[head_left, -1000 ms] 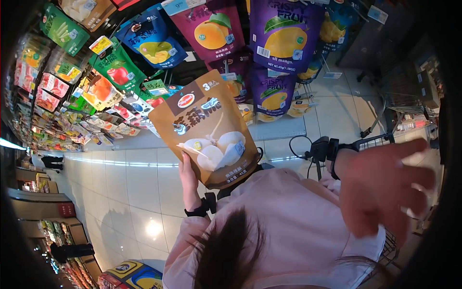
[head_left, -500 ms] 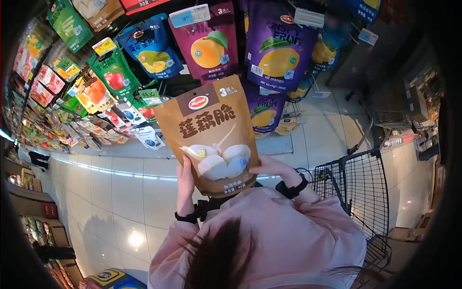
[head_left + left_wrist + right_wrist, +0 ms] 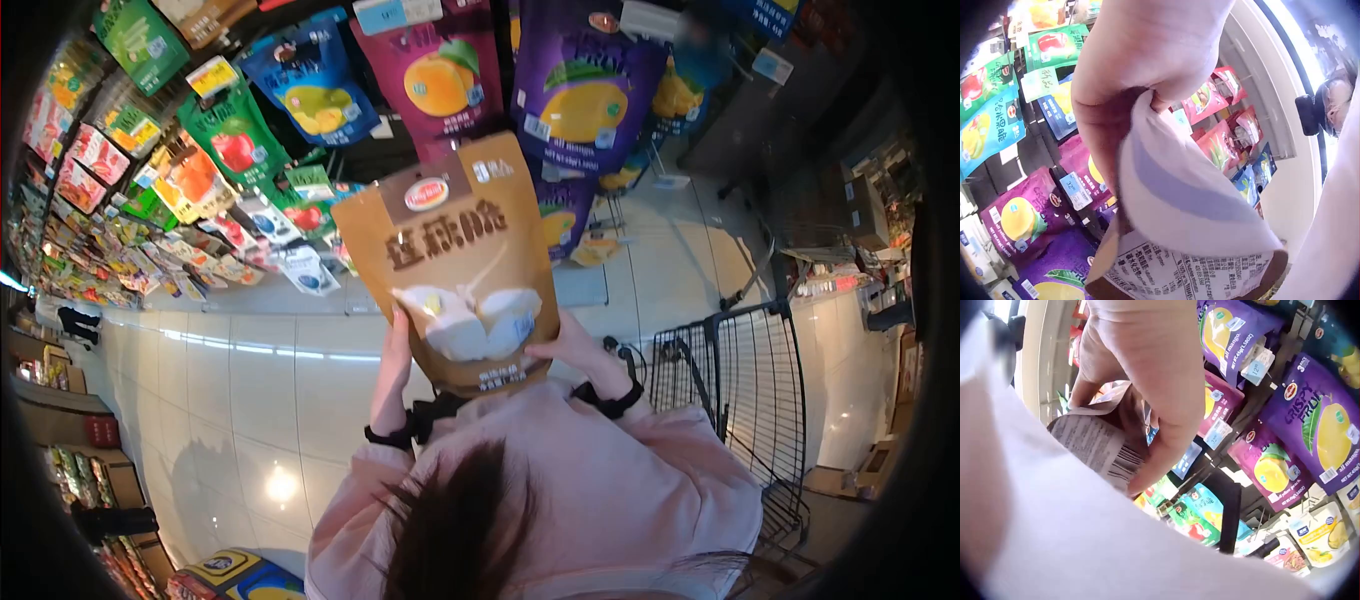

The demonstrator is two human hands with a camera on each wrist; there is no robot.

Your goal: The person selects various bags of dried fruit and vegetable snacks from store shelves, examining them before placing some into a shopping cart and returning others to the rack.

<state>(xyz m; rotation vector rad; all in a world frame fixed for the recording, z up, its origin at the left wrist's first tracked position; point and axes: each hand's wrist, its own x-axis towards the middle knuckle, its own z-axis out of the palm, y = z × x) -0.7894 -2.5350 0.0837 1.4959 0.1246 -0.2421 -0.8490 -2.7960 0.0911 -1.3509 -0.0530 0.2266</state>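
A brown snack pouch [image 3: 460, 270] with white lotus root pictures stands nearly upright before the chest, its front towards the head camera. The left hand [image 3: 392, 372] grips its lower left edge, thumb on the front. On the lower right edge the right hand [image 3: 585, 352] pinches it, thumb at the front. The left wrist view shows the left hand [image 3: 1147, 62] round the pouch's side, above the printed back label [image 3: 1179, 272]. From the right wrist view, the right hand [image 3: 1147, 369] holds the other side near the label with a barcode [image 3: 1094, 447].
Hanging pouches fill the rack ahead, among them a purple mango pouch [image 3: 585, 95], a magenta one [image 3: 435, 80] and a blue one [image 3: 315, 85]. A black wire cart [image 3: 760, 390] stands at the right. Tiled floor [image 3: 250, 390] lies at the left.
The right hand has come in from the far right to the pouch's right edge. The pouch has turned more upright and shifted slightly right. The cart has come into fuller view.
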